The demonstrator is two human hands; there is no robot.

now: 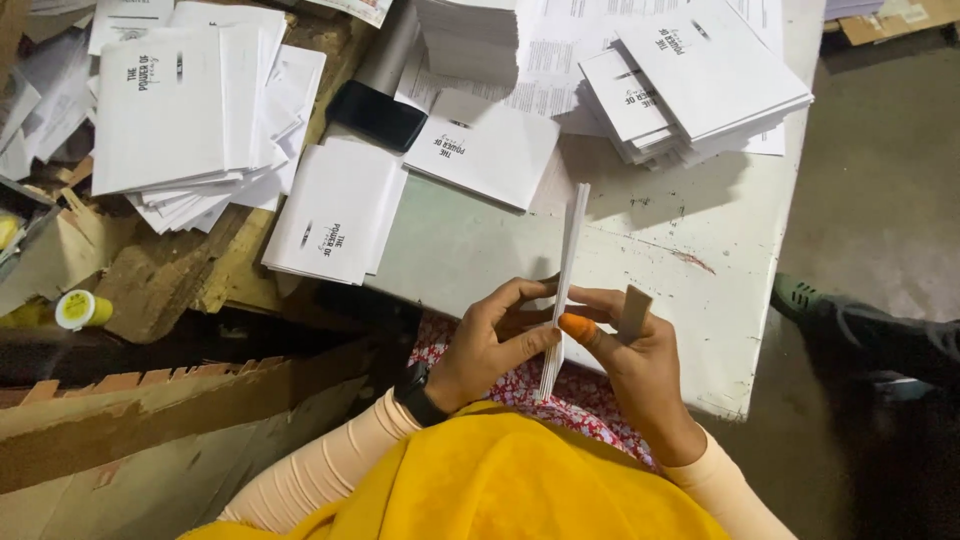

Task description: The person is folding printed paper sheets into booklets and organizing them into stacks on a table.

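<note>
The sheaf [566, 285] of folded white sheets stood on edge over the table [690, 250], pinched low between both hands. It looked light and limp, likely to fan or slip, best held near its bottom edge. The left hand [490, 345] gripped it; the right hand [630, 360] clasped it too, along with a small flat strip [634, 313].

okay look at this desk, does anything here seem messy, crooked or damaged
Yes. The white booklet pile at upper left is fanned and askew, slumping onto torn cardboard. The table is scuffed, with a reddish smear. The left hand and right hand hold a folded sheaf on edge.
</note>
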